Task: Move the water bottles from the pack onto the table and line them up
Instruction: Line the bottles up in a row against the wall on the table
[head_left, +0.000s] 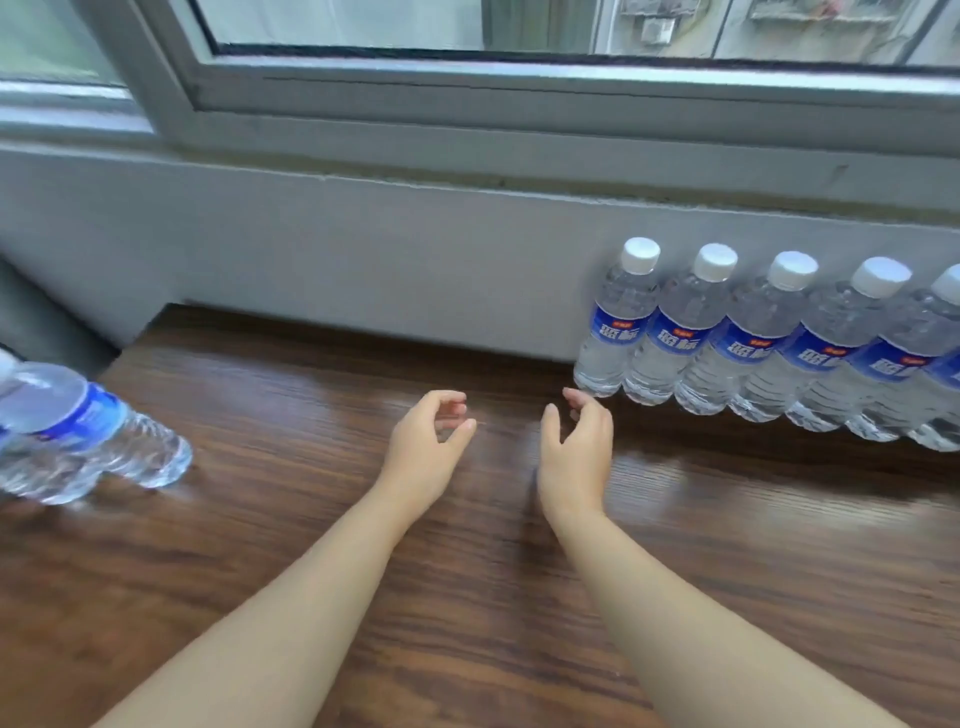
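Several clear water bottles with white caps and blue labels stand in a row (748, 338) against the wall at the right, on the dark wooden table (322, 519). At the left edge more bottles (93, 426) stand close together, partly cut off by the frame; I cannot tell whether wrap holds them. My left hand (428, 447) and my right hand (576, 457) hover over the middle of the table, both empty, fingers curled but apart. The right hand is just left of the row's nearest bottle (615, 322), not touching it.
A grey wall (337, 249) and a window frame (467, 93) run along the table's far edge. The table's left far corner lies by a dark gap (47, 327).
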